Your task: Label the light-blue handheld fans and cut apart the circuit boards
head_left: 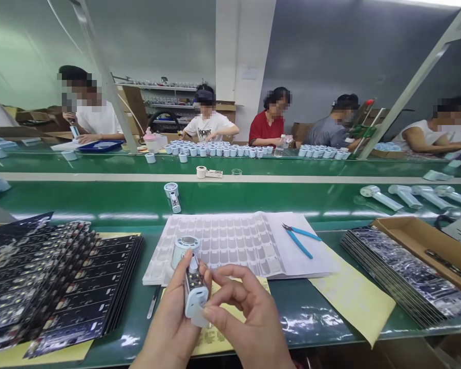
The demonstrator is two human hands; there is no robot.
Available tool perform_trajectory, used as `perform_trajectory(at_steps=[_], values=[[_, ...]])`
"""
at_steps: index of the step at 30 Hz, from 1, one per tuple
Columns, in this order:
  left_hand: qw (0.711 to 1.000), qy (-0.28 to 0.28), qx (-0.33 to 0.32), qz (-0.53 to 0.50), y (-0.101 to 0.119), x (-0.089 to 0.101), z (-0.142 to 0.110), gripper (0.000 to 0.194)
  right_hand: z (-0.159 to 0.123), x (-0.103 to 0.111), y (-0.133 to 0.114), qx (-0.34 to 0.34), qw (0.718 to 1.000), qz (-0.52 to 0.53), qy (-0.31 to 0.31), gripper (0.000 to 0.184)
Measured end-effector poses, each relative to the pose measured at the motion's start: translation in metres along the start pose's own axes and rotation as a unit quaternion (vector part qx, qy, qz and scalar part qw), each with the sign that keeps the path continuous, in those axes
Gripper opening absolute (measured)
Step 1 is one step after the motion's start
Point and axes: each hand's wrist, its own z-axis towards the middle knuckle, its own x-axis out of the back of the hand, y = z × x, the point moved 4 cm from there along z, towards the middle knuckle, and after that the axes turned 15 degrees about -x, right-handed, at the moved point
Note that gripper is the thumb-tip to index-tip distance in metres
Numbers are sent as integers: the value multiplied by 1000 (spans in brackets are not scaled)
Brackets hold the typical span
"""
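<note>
My left hand (176, 318) is wrapped round a light-blue handheld device (196, 302), its round head pointing away from me and its handle end facing me. A circuit board shows inside the open handle. Between thumb and forefinger, my right hand (249, 318) pinches a small translucent sticker (200, 319) against the handle's end. Under the device's head lies a sheet of grey stickers (230, 236) on a stack of white paper. Blue-handled nippers (301, 240) rest on the paper to the right. Tweezers (152, 303) lie left of my left hand.
Stacks of black circuit boards stand at left (96, 282) and right (399, 271), the right one beside a cardboard box (403, 225). A green conveyor belt (276, 197) carries similar devices (172, 197). Several co-workers sit across it, behind rows of light-blue parts (218, 149).
</note>
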Motion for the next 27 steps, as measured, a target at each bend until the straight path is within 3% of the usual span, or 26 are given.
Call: perform_trajectory(at_steps=[10,27], values=[[999,-3,-45,-5,6,2,2,21,5,-13,0,-16,1000,14,15,33],[999,20,-42,-3,9,2,-1,20,6,-15,-2,-1,999,-17,33,28]])
